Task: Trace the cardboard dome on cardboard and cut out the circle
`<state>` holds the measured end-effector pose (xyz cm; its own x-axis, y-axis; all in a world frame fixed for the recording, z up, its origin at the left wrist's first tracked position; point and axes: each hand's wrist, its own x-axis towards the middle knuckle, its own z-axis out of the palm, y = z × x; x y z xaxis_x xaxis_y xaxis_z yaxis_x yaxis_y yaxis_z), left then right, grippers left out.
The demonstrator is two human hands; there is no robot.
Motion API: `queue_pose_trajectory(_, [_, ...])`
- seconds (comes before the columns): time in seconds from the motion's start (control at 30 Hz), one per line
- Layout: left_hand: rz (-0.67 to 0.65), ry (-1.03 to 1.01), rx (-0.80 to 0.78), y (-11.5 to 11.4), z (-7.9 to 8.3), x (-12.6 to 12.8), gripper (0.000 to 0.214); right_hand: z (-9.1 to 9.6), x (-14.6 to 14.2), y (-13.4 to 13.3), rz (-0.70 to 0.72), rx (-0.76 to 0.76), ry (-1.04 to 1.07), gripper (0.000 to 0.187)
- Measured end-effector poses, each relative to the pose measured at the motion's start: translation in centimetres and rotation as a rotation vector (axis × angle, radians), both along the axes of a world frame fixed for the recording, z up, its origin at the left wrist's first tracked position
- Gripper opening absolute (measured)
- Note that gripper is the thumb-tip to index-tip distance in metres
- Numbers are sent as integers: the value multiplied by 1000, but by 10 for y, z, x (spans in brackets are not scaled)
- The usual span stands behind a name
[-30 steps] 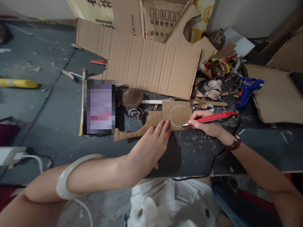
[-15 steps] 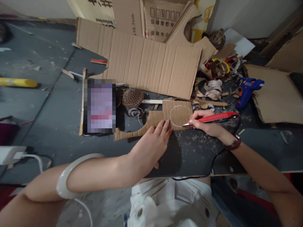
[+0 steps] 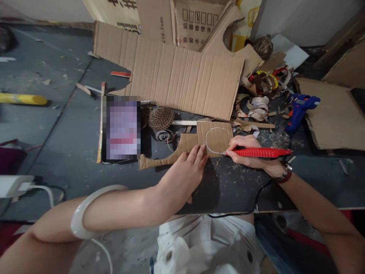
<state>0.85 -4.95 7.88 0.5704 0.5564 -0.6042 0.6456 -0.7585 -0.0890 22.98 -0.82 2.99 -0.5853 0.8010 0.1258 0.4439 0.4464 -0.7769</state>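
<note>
A small piece of corrugated cardboard (image 3: 189, 144) lies on the dark table, with a white circle (image 3: 218, 140) marked on its right part and a curved cut on its left. My left hand (image 3: 186, 171) rests flat on its lower edge, fingers stretched out. Closed around a red utility knife (image 3: 258, 152), my right hand (image 3: 246, 150) is at the cardboard's right edge. The knife's tip is by the lower rim of the circle; my fingers partly hide the blade.
Behind lies a large corrugated sheet (image 3: 182, 76). A blurred-out screen (image 3: 122, 129) and a coiled cardboard dome (image 3: 161, 118) stand left of the work. Paper scraps (image 3: 259, 108), a blue glue gun (image 3: 300, 110) and a cardboard slab (image 3: 333, 114) are at the right. A black cord (image 3: 258, 196) runs along the front.
My right hand has turned the knife slightly, its handle end now lower and its tip a little farther right along the circle. My left hand stays on the cardboard.
</note>
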Motion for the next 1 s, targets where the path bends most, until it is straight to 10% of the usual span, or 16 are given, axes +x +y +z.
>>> queue_pose_trajectory(1.0, [0, 1, 4, -1, -3, -1, 124, -8, 4, 7, -170, -262, 73, 22])
